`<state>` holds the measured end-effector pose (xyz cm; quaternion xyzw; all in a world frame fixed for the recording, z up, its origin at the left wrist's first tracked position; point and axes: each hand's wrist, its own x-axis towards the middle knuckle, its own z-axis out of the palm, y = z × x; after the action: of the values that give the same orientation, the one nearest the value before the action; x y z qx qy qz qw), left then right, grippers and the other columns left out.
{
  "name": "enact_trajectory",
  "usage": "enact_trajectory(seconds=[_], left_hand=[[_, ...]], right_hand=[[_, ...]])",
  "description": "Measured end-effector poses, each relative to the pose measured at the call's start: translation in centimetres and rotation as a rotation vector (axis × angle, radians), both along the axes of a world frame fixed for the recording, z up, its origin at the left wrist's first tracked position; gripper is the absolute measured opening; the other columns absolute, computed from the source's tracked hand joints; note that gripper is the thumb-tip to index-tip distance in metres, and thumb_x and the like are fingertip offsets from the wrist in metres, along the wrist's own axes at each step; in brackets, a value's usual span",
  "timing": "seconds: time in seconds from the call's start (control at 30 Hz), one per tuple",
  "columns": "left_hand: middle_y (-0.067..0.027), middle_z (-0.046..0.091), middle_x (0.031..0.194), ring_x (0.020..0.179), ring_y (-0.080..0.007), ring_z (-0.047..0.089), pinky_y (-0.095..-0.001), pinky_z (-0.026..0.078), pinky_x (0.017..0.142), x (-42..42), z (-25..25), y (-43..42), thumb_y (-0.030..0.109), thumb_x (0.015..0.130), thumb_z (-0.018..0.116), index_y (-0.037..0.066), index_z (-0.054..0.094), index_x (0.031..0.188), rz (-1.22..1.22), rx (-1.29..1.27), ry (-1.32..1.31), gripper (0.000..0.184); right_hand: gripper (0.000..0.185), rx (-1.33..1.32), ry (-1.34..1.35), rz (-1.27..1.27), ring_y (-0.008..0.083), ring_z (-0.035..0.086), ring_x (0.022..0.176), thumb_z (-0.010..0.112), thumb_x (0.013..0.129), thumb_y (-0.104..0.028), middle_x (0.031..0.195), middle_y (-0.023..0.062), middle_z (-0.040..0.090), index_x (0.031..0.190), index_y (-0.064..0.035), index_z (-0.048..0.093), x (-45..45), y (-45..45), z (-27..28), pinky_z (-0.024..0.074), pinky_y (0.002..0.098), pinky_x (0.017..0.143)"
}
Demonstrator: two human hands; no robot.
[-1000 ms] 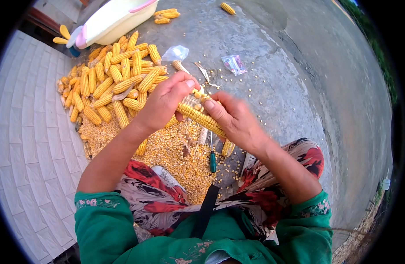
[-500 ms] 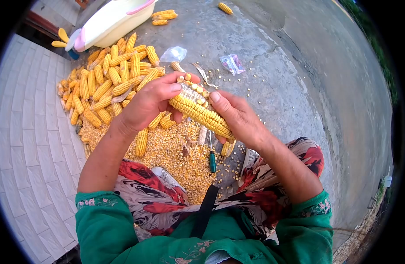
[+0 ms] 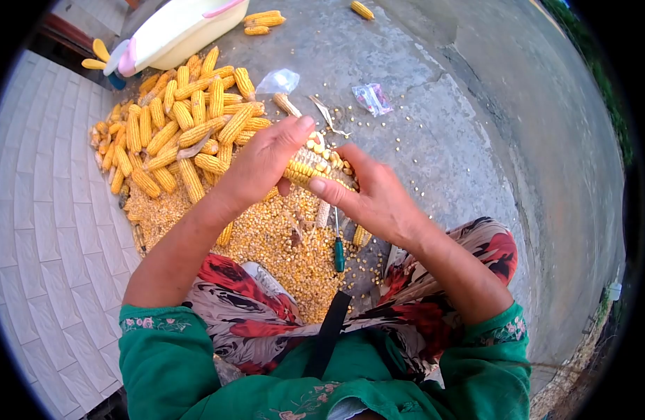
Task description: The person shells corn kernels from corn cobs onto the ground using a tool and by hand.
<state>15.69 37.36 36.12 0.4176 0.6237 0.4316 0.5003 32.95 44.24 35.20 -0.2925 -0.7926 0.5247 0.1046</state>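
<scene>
Between both hands is a partly stripped corn cob (image 3: 303, 171), with yellow kernel rows on the near side and a bare pale strip along its top. My left hand (image 3: 270, 157) is closed around its left end, the thumb lying on top. My right hand (image 3: 368, 192) grips the other end, its thumb pressed on the kernels and its fingers on the far side. Several loose kernels sit on the cob's upper side. Below the hands spreads a heap of loose kernels (image 3: 266, 238). A screwdriver (image 3: 338, 253) with a green handle lies there beside a stripped cob (image 3: 322, 213).
A pile of unshelled corn cobs (image 3: 175, 129) lies at the left, by the tiled surface (image 3: 49, 210). Behind it stands a pale tub (image 3: 175, 35) with pink trim. A clear plastic bag (image 3: 278, 81) and a printed packet (image 3: 372, 99) are on the concrete (image 3: 448, 140).
My right hand has turned and shifted along the cob; its thumb is now on the near side. My left thumb has lifted slightly, and the cob's near side is more covered.
</scene>
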Motion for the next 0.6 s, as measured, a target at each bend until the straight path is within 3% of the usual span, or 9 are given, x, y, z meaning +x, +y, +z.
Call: enact_trajectory(seconds=[0.07,0.13,0.3,0.37,0.6], left_hand=[[0.0004,0.054,0.072,0.059,-0.0041,0.05,-0.0174,0.039,0.041,-0.1,0.3,0.1,0.044,0.093,0.041,0.006,0.054,0.091,0.019,-0.041,-0.039,0.04],[-0.0006,0.055,0.077,0.061,-0.0053,0.052,-0.0186,0.041,0.044,-0.3,0.5,0.1,0.04,0.091,0.045,0.006,0.054,0.098,-0.017,-0.037,-0.044,0.035],[-0.0023,0.055,0.083,0.064,-0.0069,0.053,-0.0202,0.044,0.052,-1.1,1.2,-0.4,0.025,0.082,0.059,0.004,0.051,0.11,-0.171,-0.087,0.065,0.036],[-0.0021,0.055,0.083,0.064,-0.0068,0.053,-0.0207,0.045,0.055,-1.3,1.0,-0.5,0.017,0.074,0.064,0.003,0.048,0.114,-0.18,-0.092,-0.077,0.045],[-0.0011,0.054,0.081,0.063,-0.0064,0.052,-0.0195,0.044,0.051,0.2,0.0,-0.7,0.02,0.079,0.061,0.003,0.05,0.107,-0.08,0.021,0.008,0.034]], right_hand=[[0.059,0.015,-0.075,-0.004,0.0147,0.055,0.064,0.054,0.084,-0.052,0.07,0.0091,0.056,0.11,0.0009,0.051,0.0,0.1,0.3,0.0434,0.0305,0.057],[0.053,-0.032,0.014,-0.026,0.0339,0.061,0.068,0.054,0.085,-0.048,0.07,0.0235,0.058,0.098,0.0029,0.053,0.1,0.1,0.3,0.0454,0.0413,0.061],[0.046,-0.045,0.017,-0.031,0.0328,0.06,0.065,0.05,0.089,-0.043,0.068,0.0224,0.057,0.095,0.0024,0.055,0.3,0.2,0.2,0.0443,0.0405,0.059],[0.044,-0.041,0.01,-0.031,0.0324,0.06,0.064,0.047,0.09,-0.042,0.067,0.0214,0.057,0.093,0.0017,0.055,0.3,0.3,-0.2,0.044,0.0402,0.059],[0.042,0.0,0.04,-0.079,0.0373,0.06,0.069,0.04,0.093,-0.041,0.069,0.0219,0.058,0.094,-0.0005,0.054,0.0,0.1,-0.2,0.0442,0.0439,0.061]])
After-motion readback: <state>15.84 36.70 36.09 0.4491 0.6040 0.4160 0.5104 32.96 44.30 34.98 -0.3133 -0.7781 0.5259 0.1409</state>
